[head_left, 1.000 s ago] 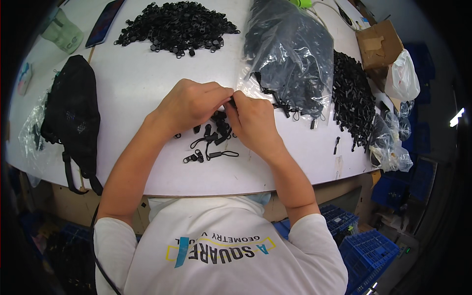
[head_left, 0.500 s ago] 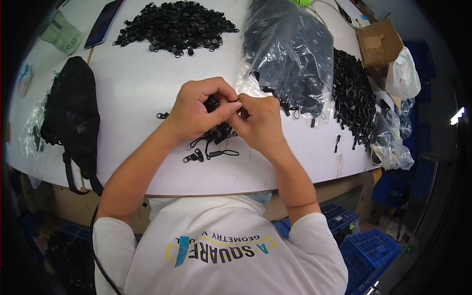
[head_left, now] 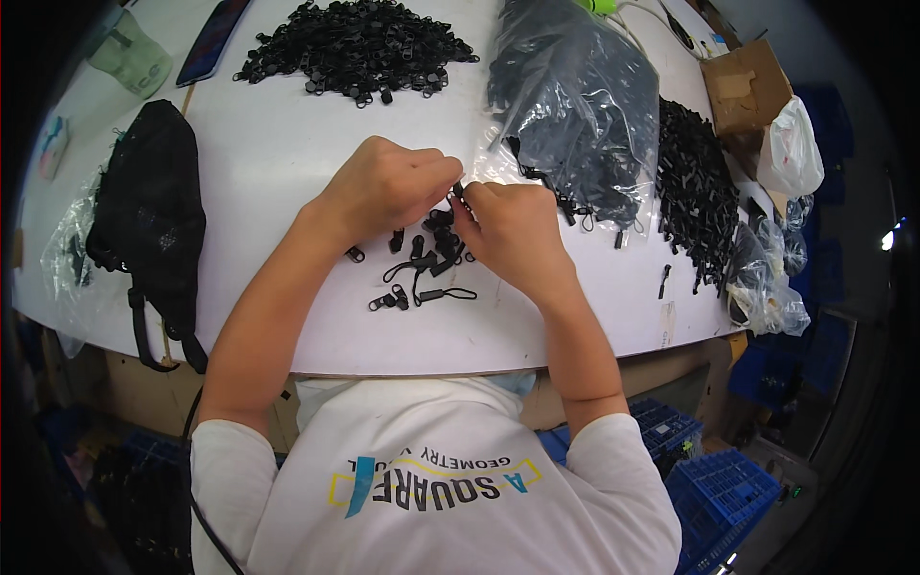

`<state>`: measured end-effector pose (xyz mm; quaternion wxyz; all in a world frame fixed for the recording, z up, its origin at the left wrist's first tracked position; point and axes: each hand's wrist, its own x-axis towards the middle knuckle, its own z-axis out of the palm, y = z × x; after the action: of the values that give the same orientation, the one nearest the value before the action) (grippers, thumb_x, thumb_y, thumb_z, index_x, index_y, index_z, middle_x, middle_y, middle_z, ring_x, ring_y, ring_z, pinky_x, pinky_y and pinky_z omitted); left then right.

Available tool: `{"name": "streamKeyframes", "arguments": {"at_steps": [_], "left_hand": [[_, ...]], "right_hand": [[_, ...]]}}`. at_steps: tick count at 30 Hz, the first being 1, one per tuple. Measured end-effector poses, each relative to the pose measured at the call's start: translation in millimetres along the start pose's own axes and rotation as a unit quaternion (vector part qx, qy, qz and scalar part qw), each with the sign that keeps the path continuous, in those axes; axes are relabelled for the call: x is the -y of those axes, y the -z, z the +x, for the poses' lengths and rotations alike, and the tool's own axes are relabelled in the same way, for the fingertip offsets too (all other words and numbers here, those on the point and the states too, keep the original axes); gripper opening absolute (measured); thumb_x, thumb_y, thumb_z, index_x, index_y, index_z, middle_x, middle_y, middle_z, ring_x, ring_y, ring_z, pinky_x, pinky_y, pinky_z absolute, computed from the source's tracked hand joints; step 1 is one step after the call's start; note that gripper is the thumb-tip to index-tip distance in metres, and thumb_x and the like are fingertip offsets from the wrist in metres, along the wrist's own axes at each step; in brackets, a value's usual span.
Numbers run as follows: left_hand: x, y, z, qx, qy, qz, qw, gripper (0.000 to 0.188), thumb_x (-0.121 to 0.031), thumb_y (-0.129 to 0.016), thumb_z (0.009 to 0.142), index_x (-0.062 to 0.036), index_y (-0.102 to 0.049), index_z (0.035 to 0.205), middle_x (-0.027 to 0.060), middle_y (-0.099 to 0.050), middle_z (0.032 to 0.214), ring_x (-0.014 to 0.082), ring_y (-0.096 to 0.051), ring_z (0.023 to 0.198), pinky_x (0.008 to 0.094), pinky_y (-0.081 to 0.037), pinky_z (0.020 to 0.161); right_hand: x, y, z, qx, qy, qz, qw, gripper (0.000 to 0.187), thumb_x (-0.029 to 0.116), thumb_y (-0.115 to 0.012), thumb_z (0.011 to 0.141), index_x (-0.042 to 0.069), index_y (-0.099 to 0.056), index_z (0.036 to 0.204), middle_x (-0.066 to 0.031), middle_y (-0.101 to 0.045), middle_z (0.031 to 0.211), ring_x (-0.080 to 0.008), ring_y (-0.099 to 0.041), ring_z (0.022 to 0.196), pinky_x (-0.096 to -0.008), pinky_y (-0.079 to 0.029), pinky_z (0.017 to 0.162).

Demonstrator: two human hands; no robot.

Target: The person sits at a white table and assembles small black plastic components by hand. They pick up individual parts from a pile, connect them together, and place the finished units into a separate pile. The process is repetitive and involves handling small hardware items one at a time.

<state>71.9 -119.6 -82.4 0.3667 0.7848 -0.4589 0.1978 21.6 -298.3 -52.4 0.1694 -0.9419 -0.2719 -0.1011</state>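
Observation:
My left hand [head_left: 398, 182] is closed in a pinch, its fingertips meeting those of my right hand [head_left: 513, 216] above the table. A small black zipper pull [head_left: 458, 191] shows between them, mostly covered by the fingers. Both hands seem to grip it, the right one with thumb and forefinger. On the table just below lie several loose black pieces: a corded zipper pull [head_left: 436, 295] with a thin loop, and small zipper sliders [head_left: 388, 301] with rounded tabs.
A heap of black sliders [head_left: 355, 53] lies at the back. Right of it are a clear bag [head_left: 575, 105] of black corded pulls and a pile of black cord ends [head_left: 695, 192]. A black pouch [head_left: 149, 201], phone [head_left: 213, 43] and greenish cup [head_left: 134, 62] stand left; a cardboard box [head_left: 749, 88] sits right.
My left hand has turned, its fingers folding closer together and the black piece once seen inside its curl no longer showing there. More of the loose pieces below are now uncovered.

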Motion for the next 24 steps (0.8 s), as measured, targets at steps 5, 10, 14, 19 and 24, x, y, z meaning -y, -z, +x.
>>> {"name": "streamKeyframes", "arguments": {"at_steps": [5,10,14,19,24], "left_hand": [[-4.6,-1.2,1.3,0.037,-0.001,-0.026,0.999,0.010,0.001,-0.066,0.073,-0.0040,-0.063,0.081,0.0063,-0.058,0.062,0.0231,-0.056,0.048,0.0314,-0.044,0.044],[-4.7,-5.5,0.5,-0.047,0.119,-0.187,0.974,0.002,-0.004,-0.062,0.083,-0.0026,-0.062,0.082,0.0054,-0.056,0.058,0.0154,-0.051,0.045,0.0271,-0.040,0.044],[-8.9,-2.1,3.6,0.014,0.283,-0.325,0.902,0.009,-0.006,-0.059,0.088,-0.0011,-0.060,0.081,0.0040,-0.053,0.054,0.0103,-0.047,0.045,0.0245,-0.038,0.045],[1.0,8.6,0.2,0.115,0.174,-0.241,0.948,0.011,-0.007,-0.060,0.087,0.0001,-0.060,0.079,0.0068,-0.051,0.052,0.0168,-0.047,0.043,0.0269,-0.037,0.045],[24.2,30.8,-2.7,0.062,0.132,-0.175,0.974,0.014,-0.011,-0.064,0.085,-0.0015,-0.062,0.076,0.0109,-0.047,0.051,0.0206,-0.041,0.043,0.0305,-0.033,0.045]], "right_hand": [[-4.5,-1.0,-1.8,0.030,0.032,-0.039,0.998,0.013,0.013,-0.064,0.074,0.007,-0.057,0.066,-0.0071,-0.058,0.056,-0.0263,-0.056,0.046,-0.0354,-0.043,0.044],[-3.2,0.6,1.7,-0.069,0.023,0.033,0.997,0.015,0.012,-0.067,0.073,0.008,-0.054,0.065,-0.0063,-0.056,0.055,-0.0244,-0.055,0.045,-0.0347,-0.042,0.043],[-7.4,1.5,0.9,-0.091,0.036,0.018,0.995,0.018,0.011,-0.069,0.072,0.008,-0.052,0.065,-0.0054,-0.055,0.055,-0.0236,-0.054,0.045,-0.0346,-0.042,0.045],[-9.9,-2.1,0.7,-0.076,0.090,0.029,0.993,0.018,0.011,-0.070,0.074,0.008,-0.053,0.067,-0.0046,-0.054,0.054,-0.0229,-0.053,0.045,-0.0340,-0.041,0.044],[-12.4,2.8,2.1,-0.061,0.101,0.029,0.993,0.017,0.014,-0.071,0.074,0.006,-0.056,0.071,-0.0048,-0.054,0.054,-0.0226,-0.053,0.046,-0.0339,-0.041,0.045]]}}
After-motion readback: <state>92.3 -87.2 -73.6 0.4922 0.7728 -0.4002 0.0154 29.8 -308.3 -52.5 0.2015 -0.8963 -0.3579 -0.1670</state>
